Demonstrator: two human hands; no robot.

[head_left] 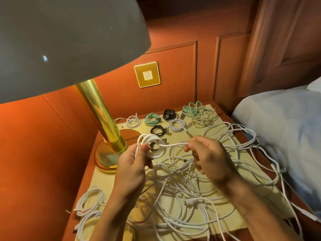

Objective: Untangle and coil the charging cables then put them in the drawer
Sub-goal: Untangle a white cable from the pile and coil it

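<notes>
My left hand (pixel 134 164) grips a partly wound coil of white cable (pixel 153 146) above the nightstand (pixel 104 176). The cable's free length runs right to my right hand (pixel 206 159), which pinches it between thumb and fingers. Below both hands a tangle of white cables (pixel 187 193) sprawls over the nightstand top, with loops hanging off the right edge. Finished coils lie in rows at the back: white (pixel 132 121), teal (pixel 152 118), black (pixel 170 115), teal (pixel 192 108), cream (pixel 204 120), white (pixel 177 125) and black (pixel 159 130). No drawer is visible.
A brass lamp (pixel 102 119) with a large grey shade (pixel 60 40) stands at the nightstand's back left. More loosely bundled white cables (pixel 90 202) lie at the front left corner. A wall switch plate (pixel 147 74) sits on the panelled wall. A bed (pixel 286 129) is to the right.
</notes>
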